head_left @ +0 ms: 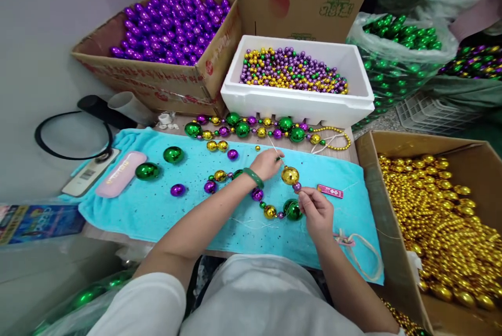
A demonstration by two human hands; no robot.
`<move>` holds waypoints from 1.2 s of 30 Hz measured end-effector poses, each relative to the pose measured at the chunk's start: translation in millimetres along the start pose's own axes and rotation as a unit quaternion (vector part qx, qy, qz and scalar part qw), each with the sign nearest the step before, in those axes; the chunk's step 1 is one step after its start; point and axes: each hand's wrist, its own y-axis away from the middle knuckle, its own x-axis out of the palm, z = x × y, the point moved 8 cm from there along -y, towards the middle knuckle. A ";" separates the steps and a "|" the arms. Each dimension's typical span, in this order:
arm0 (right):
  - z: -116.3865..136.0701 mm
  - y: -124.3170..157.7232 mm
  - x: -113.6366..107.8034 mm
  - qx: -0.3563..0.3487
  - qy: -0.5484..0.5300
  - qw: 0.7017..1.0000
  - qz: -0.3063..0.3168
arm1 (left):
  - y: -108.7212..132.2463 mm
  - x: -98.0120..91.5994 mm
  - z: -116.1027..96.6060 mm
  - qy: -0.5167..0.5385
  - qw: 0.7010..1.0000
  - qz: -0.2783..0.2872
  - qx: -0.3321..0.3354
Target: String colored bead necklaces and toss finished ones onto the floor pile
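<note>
My left hand point(267, 163), a green bangle point(254, 177) at its wrist, is closed in a pinch on a thin pale needle or stiff thread point(274, 146). A small green bead point(278, 158) shows at its fingertips. My right hand point(316, 211) pinches the bead strand point(270, 211) just below a small purple bead point(297, 187), with a large gold bead point(290, 175) above that. A large green bead point(292, 209) lies beside my right fingers. Leftwards, the strand curves over the turquoise towel point(243, 244) and passes partly behind my left wrist.
Loose green point(173, 154) and purple beads point(178, 190) lie left. A finished-looking bead strand point(242, 129) rests before the white foam box point(298, 106) of small beads. Cardboard boxes hold purple beads point(172, 33) and gold strings point(443, 231). A pink case point(121, 174) sits left.
</note>
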 end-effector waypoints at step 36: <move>-8.9 -3.5 45.6 0.099 -0.005 0.990 0.099 | 84.2 -96.8 36.6 0.611 0.760 -0.215 -0.049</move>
